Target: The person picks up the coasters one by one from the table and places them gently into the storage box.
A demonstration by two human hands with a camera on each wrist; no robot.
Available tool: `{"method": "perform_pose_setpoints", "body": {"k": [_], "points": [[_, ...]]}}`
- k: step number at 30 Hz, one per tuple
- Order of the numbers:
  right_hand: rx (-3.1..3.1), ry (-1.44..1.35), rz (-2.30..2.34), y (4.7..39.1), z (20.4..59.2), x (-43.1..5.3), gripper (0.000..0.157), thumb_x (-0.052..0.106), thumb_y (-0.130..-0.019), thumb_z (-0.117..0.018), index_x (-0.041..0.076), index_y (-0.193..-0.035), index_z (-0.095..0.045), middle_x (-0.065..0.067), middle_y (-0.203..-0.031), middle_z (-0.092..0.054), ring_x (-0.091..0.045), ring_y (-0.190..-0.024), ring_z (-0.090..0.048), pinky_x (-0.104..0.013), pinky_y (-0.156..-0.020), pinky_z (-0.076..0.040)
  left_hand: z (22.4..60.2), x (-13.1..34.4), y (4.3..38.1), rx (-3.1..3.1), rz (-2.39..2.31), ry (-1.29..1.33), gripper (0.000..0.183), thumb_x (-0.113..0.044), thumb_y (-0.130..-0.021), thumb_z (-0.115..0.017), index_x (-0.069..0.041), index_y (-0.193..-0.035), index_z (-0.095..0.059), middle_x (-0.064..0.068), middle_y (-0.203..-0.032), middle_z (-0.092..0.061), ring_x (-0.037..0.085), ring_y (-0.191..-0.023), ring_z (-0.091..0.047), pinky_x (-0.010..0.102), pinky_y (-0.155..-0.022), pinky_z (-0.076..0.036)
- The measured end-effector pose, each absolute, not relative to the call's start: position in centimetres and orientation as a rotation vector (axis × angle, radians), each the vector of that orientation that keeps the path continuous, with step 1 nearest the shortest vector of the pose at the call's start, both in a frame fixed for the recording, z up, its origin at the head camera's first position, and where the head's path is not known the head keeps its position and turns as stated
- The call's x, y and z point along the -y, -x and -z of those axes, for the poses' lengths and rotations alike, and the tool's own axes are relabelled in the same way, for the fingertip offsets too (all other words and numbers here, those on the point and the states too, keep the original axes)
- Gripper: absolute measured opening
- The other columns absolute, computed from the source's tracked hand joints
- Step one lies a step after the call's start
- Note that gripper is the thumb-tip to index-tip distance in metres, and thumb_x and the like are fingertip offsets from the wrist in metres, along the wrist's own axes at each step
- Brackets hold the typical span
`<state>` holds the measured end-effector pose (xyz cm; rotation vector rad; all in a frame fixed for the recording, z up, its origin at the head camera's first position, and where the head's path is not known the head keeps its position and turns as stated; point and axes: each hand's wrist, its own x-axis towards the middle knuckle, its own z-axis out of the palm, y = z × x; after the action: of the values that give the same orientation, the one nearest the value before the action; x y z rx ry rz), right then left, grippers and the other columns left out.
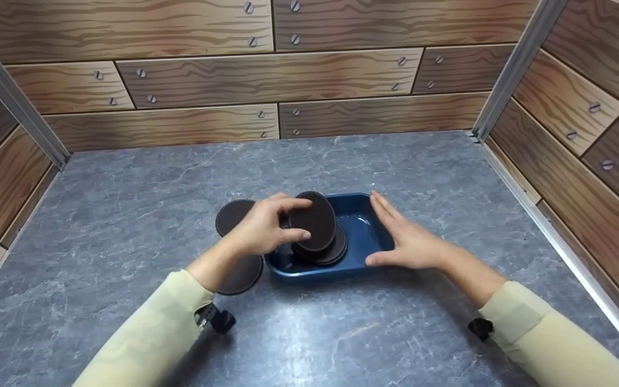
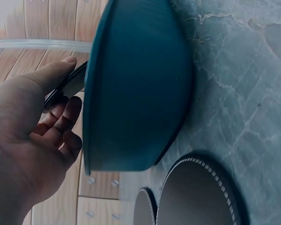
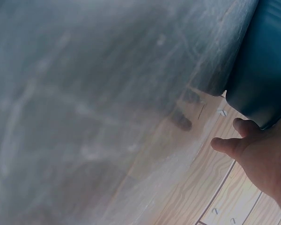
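A dark brown round coaster (image 1: pixel 316 221) with a stitched edge is pinched between the thumb and fingers of my left hand (image 1: pixel 261 226), tilted over the left part of a blue rectangular tray (image 1: pixel 363 244). Beneath it, inside the tray, lies another dark coaster (image 1: pixel 337 252), partly covered in the head view. My right hand (image 1: pixel 414 244) is at the tray's right end, thumb by the front rim and straight fingers along the far right corner. In the left wrist view the held coaster (image 2: pixel 75 84) shows edge-on beside the tray's outer wall (image 2: pixel 136 93).
Two more coasters lie on the grey marbled table left of the tray: a far one (image 1: pixel 231 216) and a near one (image 1: pixel 242 277), both partly hidden by my left hand and forearm. Wood-patterned walls (image 1: pixel 266 80) enclose the table at the back and sides.
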<state>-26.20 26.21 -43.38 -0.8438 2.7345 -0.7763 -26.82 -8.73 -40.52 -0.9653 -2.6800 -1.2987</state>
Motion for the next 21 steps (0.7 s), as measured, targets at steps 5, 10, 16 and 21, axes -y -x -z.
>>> {"method": "perform_pose_setpoints", "body": {"k": [5,10,16,21], "points": [[-2.743,0.840,0.772,26.1,43.5,-26.3,0.130,0.056,-0.086,-0.085,0.011,-0.171,0.002,-0.005,-0.178,0.009,-0.045,-0.158,-0.018,-0.066,-0.121,-0.027,40.9,7.8,26.8,2.700,1.257,1.003,0.058,-0.021,-0.088,-0.089,-0.008,-0.141,-0.069,0.010,-0.126,-0.070,0.024,-0.110,-0.061,0.046,-0.102,-0.052],[-2.745,0.832,0.773,26.1,43.5,-26.2,0.130,0.056,-0.086,-0.085,0.012,-0.171,0.002,-0.004,-0.178,0.009,-0.045,-0.157,-0.019,-0.066,-0.120,-0.028,41.2,7.2,26.7,2.708,1.205,1.046,0.058,-0.022,-0.088,-0.090,-0.007,-0.140,-0.070,0.009,-0.119,-0.069,0.024,-0.104,-0.060,0.043,-0.096,-0.052],[-2.742,0.830,0.765,26.2,43.4,-26.2,0.129,0.056,-0.086,-0.084,0.013,-0.172,0.002,-0.005,-0.178,0.009,-0.044,-0.158,-0.018,-0.067,-0.120,-0.028,41.4,7.0,26.7,2.759,1.106,1.082,0.058,-0.024,-0.088,-0.089,-0.006,-0.140,-0.069,0.011,-0.119,-0.069,0.027,-0.107,-0.064,0.044,-0.096,-0.053],[-2.745,0.838,0.768,26.2,43.4,-26.2,0.129,0.055,-0.086,-0.085,0.012,-0.171,0.002,-0.006,-0.178,0.008,-0.041,-0.159,-0.016,-0.066,-0.122,-0.026,41.3,7.1,26.7,2.812,0.946,1.094,0.059,-0.028,-0.090,-0.087,-0.007,-0.142,-0.068,0.013,-0.119,-0.068,0.030,-0.109,-0.064,0.046,-0.097,-0.052]]}}
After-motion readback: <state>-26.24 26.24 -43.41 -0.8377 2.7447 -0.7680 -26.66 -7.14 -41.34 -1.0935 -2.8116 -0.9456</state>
